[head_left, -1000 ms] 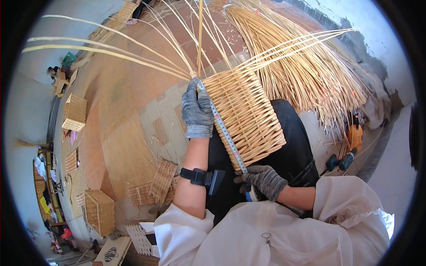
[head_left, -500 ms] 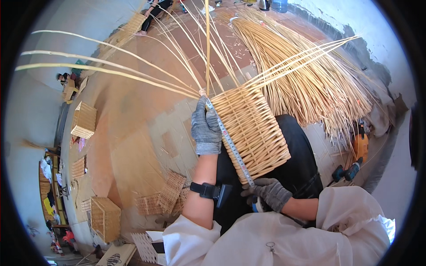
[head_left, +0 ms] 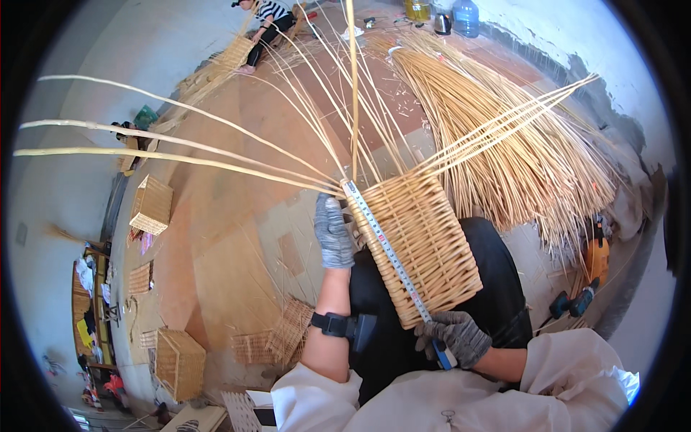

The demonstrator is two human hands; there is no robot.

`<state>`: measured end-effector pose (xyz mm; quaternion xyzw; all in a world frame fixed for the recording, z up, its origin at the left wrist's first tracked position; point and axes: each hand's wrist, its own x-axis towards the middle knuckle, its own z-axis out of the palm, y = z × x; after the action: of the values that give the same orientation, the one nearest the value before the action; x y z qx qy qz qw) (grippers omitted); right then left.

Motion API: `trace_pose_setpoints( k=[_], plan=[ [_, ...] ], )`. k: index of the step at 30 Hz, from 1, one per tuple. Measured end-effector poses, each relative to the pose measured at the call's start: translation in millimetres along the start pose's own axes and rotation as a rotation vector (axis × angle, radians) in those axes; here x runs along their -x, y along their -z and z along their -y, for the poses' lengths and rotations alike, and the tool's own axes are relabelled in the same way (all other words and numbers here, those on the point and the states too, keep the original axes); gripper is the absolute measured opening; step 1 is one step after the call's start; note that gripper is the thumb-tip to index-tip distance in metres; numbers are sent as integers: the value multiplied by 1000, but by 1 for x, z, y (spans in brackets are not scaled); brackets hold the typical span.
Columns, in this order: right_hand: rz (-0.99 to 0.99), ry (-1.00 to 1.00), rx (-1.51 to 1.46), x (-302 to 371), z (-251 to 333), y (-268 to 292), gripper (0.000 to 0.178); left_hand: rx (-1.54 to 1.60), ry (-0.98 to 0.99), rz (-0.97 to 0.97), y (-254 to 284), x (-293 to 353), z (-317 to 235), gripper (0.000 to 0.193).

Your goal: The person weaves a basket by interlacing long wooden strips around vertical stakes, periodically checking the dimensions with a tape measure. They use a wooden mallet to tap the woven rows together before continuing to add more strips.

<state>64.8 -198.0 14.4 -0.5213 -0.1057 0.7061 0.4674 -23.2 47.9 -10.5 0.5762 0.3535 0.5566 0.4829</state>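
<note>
A square-cornered wicker panel or basket side (head_left: 421,241) rests over my lap, with long bare rods fanning out from its far edge. A tape measure (head_left: 389,252) is stretched along its left edge, from the far corner down to the near one. My left hand (head_left: 333,232), in a grey knit glove, grips the left edge near the far corner; part of its fingers is hidden behind the weave. My right hand (head_left: 461,338), gloved too, is closed round the tape's blue case at the near corner.
A big bundle of loose rods (head_left: 504,144) spreads at the far right. A power drill (head_left: 574,301) lies at the right. Woven baskets (head_left: 178,363) and flat woven pieces (head_left: 289,327) lie at the left. Another person (head_left: 270,29) sits at the back with wickerwork.
The view has tilted up. My left hand has slid back from the tape's end to the wicker's edge. My right hand has turned, and the blue tape case now shows below it.
</note>
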Motion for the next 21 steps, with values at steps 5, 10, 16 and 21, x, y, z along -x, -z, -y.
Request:
trace_pose_setpoints(
  k=[5,10,16,21],
  plan=[
    [2,-9,14,-8,19,-9,18,201,229,180,3,-38,16,70],
    [-40,-79,14,-12,20,-14,17,114,84,334,11,-43,24,69],
    [-73,-93,99,-17,12,-11,19,32,-67,372,16,-47,14,73],
    [-63,-159,77,-25,8,-6,22,261,70,420,14,-43,12,67]
  ],
)
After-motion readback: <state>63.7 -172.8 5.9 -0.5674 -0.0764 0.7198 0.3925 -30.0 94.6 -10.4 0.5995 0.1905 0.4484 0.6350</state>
